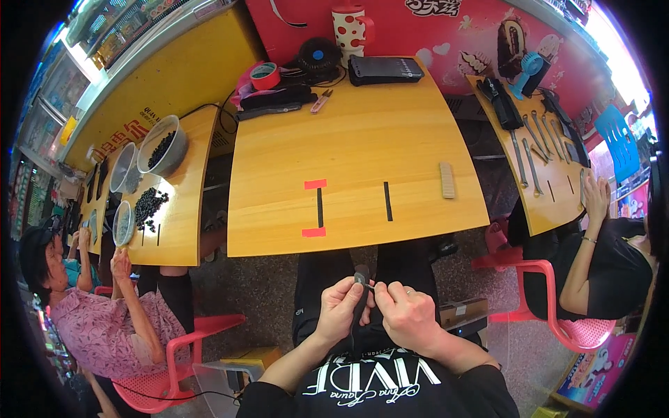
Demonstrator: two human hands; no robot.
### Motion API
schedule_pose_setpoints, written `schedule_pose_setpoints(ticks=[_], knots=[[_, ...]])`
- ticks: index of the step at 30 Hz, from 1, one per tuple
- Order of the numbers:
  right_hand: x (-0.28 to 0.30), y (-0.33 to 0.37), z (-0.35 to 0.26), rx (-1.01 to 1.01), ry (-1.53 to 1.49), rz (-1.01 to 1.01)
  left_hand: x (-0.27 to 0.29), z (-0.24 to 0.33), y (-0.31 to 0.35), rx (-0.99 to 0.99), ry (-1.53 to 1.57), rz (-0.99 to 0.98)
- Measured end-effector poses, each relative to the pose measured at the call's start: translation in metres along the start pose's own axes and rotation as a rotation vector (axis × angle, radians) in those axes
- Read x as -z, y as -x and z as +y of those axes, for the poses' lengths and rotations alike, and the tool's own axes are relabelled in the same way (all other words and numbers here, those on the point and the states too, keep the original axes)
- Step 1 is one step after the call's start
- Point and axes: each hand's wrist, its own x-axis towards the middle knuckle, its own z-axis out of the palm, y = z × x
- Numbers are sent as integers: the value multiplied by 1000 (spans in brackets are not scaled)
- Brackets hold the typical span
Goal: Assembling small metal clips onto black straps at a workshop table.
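Above my lap, below the near edge of the table, my left hand is closed on a dark, narrow strip with a rounded upper end; its lower part hangs down in front of my shirt. Beside it my right hand is closed in a pinch, fingertips at the strip's right side. A small, thin, pale tip shows between the right fingers and the strip; what it belongs to is hidden. On the table ahead are two black lines, the left one capped by red tape, and a beige ribbed block.
Thread snips, a tape roll, a fan, a dotted mug and stacked black packages stand at the back. Co-workers sit left, by tubs of black pieces, and right, by metal tools.
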Motion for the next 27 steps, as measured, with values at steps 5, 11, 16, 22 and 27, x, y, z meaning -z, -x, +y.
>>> schedule_pose_setpoints(ticks=[5, 11, 16, 22, 27], knots=[[-8, 1, 1, 4, -40, 42, -3, -1, 4, -77, -122, 44], [-14, 0, 8, -17, -145, 106, -14, 8, 3, -269, -484, 142], [-13, -1, 12, -58, -238, 124, -13, 9, 3, -345, -618, 137], [-20, -3, 15, -115, -601, 213, -11, 9, 5, -356, -587, 99], [-15, -5, 17, -45, -567, 223, -10, 22, 8, -428, -870, 21]])
